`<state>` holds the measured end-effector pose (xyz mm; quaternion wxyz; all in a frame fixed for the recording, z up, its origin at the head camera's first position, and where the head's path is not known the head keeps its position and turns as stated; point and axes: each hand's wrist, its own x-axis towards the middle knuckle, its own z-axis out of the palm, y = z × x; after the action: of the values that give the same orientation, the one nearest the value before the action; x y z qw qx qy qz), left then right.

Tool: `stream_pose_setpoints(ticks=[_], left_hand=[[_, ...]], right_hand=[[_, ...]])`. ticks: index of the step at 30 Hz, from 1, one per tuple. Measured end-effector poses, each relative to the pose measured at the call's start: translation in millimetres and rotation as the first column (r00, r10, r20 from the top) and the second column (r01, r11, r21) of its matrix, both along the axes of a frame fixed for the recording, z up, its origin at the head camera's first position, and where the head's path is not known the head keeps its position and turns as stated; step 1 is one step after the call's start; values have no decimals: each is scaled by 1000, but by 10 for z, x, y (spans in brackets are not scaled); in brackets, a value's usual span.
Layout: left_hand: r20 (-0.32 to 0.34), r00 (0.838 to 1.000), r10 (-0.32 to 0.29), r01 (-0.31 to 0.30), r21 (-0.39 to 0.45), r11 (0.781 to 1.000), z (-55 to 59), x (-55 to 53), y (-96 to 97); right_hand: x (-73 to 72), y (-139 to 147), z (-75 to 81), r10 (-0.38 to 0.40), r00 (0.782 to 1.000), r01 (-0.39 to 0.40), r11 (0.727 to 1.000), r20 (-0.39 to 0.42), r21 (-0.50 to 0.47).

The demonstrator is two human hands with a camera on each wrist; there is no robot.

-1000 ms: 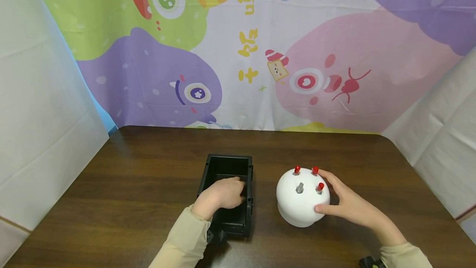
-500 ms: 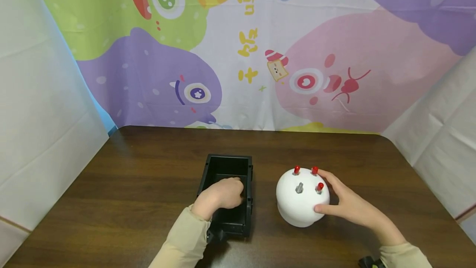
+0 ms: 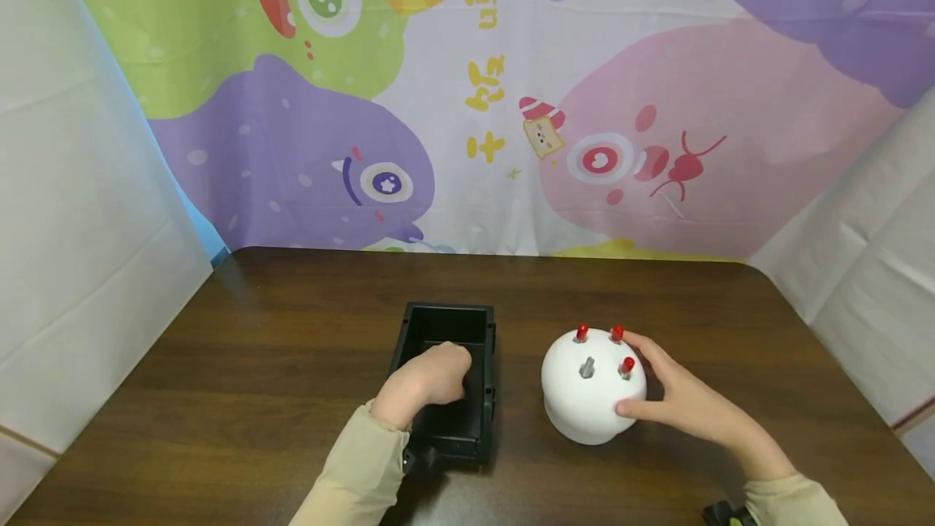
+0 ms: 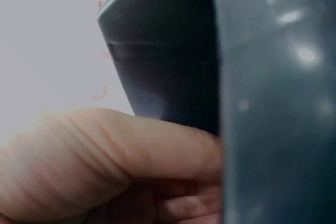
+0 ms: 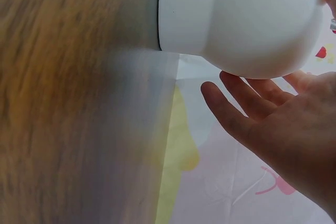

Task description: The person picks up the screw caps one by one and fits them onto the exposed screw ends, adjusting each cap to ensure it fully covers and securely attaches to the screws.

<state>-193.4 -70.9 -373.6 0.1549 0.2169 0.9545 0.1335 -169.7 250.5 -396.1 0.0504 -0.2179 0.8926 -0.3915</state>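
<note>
A white round-topped stand carries upright metal studs; three have red caps, and one stud at the front left shows bare metal. My right hand holds the stand from its right side, thumb at the front and index finger behind near a red cap. In the right wrist view, several fingers lie along or just off its curved side. My left hand reaches down into a black bin, fingers curled. Its fingertips hide behind the bin wall in the left wrist view, and I cannot tell whether they hold anything.
The bin and stand rest on a dark brown wooden table. A cartoon-printed curtain hangs along the back edge, with white cloth at the sides. A small black item sits by the right sleeve.
My left hand has shifted slightly left and away from me within the bin, off its right wall. The right hand and the stand keep their places.
</note>
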Motion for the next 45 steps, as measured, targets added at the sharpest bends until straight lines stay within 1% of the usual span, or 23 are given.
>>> stream_pose_setpoints(ticks=[7,10,17,21,27,30,33,36,40,43,45], left_hand=[[-29,1000,-11,10,-21,1000,-3,-4,38],[-29,1000,-8,7,-34,999,-14,-10,52],[-54,998,-43,39,-65,997,-57,-25,105],[-49,998,-39,36,-71,997,-61,-17,110],[-53,997,-55,50,-85,995,-31,16,83],[-48,998,-39,35,-80,996,0,31,61],[-59,998,-27,23,-82,996,26,30,33],[-89,996,-27,21,-62,998,47,22,-3],[-132,991,-38,40,12,999,51,7,-46],[-165,985,-54,65,64,996,49,-14,-64],[-186,981,-54,71,85,994,61,-26,-72]], right_hand=[[-6,5,3,-4,1000,4,1000,-6,-2],[-6,7,10,-5,1000,5,1000,-4,-3],[-2,2,22,-11,1000,11,1000,-8,3],[-3,-1,24,-6,1000,6,1000,-7,1],[-8,8,29,-1,1000,1,1000,-8,-7],[-11,13,29,3,1000,-3,1000,-8,-5],[-13,14,22,2,1000,-2,1000,-8,-8],[-13,14,8,0,1000,0,1000,-5,-6],[-9,16,-9,-1,1000,1,1000,4,-3],[-8,16,-15,0,1000,0,1000,7,-8],[-10,16,-16,0,1000,0,1000,4,-9]])
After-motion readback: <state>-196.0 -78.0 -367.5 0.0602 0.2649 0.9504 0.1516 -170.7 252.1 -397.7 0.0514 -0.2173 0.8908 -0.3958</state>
